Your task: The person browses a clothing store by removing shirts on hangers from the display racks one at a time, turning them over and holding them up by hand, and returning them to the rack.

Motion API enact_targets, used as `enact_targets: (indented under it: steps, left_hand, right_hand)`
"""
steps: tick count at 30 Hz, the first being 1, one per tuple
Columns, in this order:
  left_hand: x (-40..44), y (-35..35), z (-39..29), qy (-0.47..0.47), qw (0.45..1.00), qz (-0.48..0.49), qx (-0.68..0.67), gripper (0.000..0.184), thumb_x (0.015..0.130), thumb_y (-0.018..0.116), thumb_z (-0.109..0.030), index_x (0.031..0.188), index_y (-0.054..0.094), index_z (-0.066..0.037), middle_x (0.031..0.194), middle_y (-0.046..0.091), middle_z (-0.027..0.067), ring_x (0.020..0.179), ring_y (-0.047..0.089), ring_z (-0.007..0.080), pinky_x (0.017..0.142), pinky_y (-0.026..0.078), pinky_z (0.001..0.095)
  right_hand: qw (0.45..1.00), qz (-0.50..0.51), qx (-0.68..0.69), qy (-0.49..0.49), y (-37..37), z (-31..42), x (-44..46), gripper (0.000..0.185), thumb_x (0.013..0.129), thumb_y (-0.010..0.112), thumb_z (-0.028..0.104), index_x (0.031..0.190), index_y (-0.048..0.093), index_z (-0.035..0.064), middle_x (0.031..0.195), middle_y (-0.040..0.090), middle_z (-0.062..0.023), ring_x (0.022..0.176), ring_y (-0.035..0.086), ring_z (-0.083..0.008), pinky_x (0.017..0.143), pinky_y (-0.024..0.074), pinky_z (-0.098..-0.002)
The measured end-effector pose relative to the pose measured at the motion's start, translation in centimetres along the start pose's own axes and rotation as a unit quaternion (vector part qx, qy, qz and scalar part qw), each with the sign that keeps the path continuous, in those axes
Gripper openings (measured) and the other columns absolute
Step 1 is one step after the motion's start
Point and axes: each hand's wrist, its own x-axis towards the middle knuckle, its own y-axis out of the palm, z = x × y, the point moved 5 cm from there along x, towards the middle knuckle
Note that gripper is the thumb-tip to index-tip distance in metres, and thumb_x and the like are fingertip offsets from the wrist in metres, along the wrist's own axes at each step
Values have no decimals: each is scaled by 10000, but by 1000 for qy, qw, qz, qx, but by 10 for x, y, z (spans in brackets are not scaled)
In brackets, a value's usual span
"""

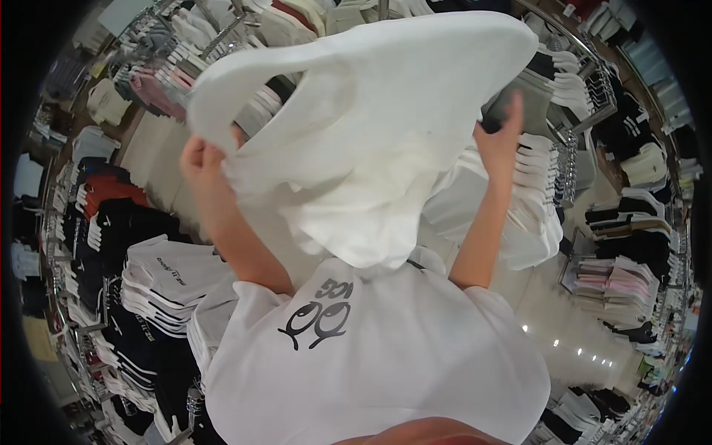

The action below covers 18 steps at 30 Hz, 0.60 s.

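Observation:
A white garment [400,96] is spread out in the air in front of my chest, its lower part bunched in loose folds. At its left edge my left hand [204,163] has its fingers curled round the cloth. My right hand [500,137] is at the garment's right side, with thumb and a finger stretched apart and the finger pointing up. Its other fingers are partly hidden and blurred. An opening shows at the garment's upper left, with hanging clothes visible through it.
Racks of hanging clothes surround me. White shirts [174,278] hang at the left, and white garments on hangers [534,200] are close beside my right forearm. Pink and white clothes [612,285] hang farther right. Shiny floor [564,337] shows at the lower right.

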Motion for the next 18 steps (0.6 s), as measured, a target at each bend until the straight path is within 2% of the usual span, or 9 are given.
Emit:
enact_targets:
  steps: [1,2,4,5,7,11,13,16,18]
  left_hand:
    - [0,-12,-2,0,1000,3,-3,244,1035,665,-172,1115,689,57,909,652,27,782,570,100,722,451,248]
    - [0,-24,-3,-12,1000,12,-4,242,1030,666,-183,1094,670,51,929,657,48,790,579,117,737,458,256]
    - [0,-36,-6,-18,1000,16,-3,243,1026,667,-194,1072,651,44,949,662,69,798,589,135,751,466,264]
    - [-3,-40,-8,-26,999,22,-7,248,1011,699,-207,1059,655,32,948,677,76,821,596,129,759,464,261]
    - [-8,-48,-11,-25,1000,17,-2,255,995,730,-220,1047,659,20,948,691,83,843,603,123,767,463,257]
    - [-18,-46,-12,-81,996,30,-28,273,898,825,-218,936,614,-49,968,679,80,859,593,123,775,463,267]
    - [-22,-52,-14,-86,994,52,-45,291,866,848,-204,889,588,-75,981,676,78,867,589,122,775,460,266]
    - [-29,-60,-12,-103,992,66,-40,323,843,839,-108,836,516,-109,993,677,74,899,591,122,778,455,253]
    - [-37,-52,-12,-111,990,80,-26,200,825,787,1,816,607,-85,1059,658,101,908,587,125,780,447,248]
  right_hand:
    - [982,107,98,125,18,-32,-9,793,889,837,177,1559,434,44,1454,586,-127,1309,576,-241,1077,475,-369]
    - [982,104,98,123,19,-49,-19,793,889,837,177,1559,434,44,1454,586,-127,1309,576,-241,1077,475,-369]
    - [839,274,376,283,44,-62,-44,692,918,812,170,1518,492,39,1387,638,-78,1247,624,-210,1057,489,-341]
    - [837,279,379,280,45,-56,-50,692,918,812,170,1518,492,39,1387,638,-78,1247,624,-210,1057,489,-341]
    - [751,237,530,314,46,-9,-61,476,963,759,133,1399,603,24,1244,706,-50,1152,674,-167,997,527,-326]
    - [813,338,392,267,79,17,-84,335,994,683,63,1322,649,8,1154,742,-59,1073,718,-187,946,570,-342]
    - [692,186,587,375,92,18,-84,372,965,683,43,1331,638,-9,1198,741,-98,1092,732,-222,954,602,-384]
    - [701,105,598,375,81,13,-72,397,969,669,44,1358,617,-13,1254,733,-130,1118,739,-264,999,609,-436]
    - [711,96,580,385,59,9,-74,427,968,677,73,1379,605,-20,1288,721,-150,1158,727,-286,1031,603,-452]
